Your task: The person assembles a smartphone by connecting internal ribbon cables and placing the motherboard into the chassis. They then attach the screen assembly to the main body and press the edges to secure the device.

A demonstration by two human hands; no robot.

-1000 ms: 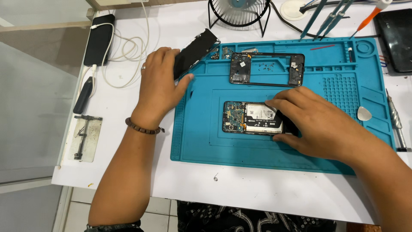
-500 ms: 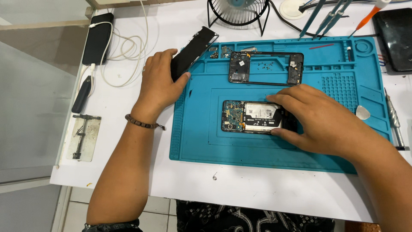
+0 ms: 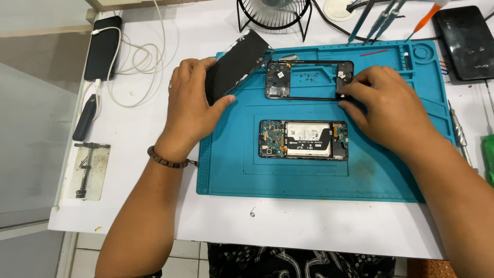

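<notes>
- The left hand (image 3: 193, 105) grips a black back panel (image 3: 237, 64) at the upper left corner of the blue work mat (image 3: 231, 175). Its fingers (image 3: 188, 69) curl round the panel's lower end with the thumb pressed against the near edge, so the panel stands tilted, its far end lifted toward the small fan (image 3: 274, 15).
- The right hand (image 3: 386, 110) rests on the right end of the black middle frame (image 3: 309, 80), which lies flat on the mat. Its fingertips (image 3: 347, 92) are bunched close and pinch the frame's end; whether they hold a small part there cannot be told.
- The opened phone (image 3: 303, 140), with battery and circuit board exposed, lies flat in the middle of the mat, below the frame and apart from both hands.
- Risk: the tilted panel is held only at one end, so it may slip from the grip and fall onto the frame or the mat.
- Risk: tiny screws (image 3: 307, 78) lie loose inside the frame's opening; a nudge from the right hand could scatter them.
- Risk: the right forearm passes close beside the exposed phone, and a careless sweep could knock its bare board.
- Beside the mat, a dark phone (image 3: 103, 47) charges on a white cable (image 3: 136, 56).
</notes>
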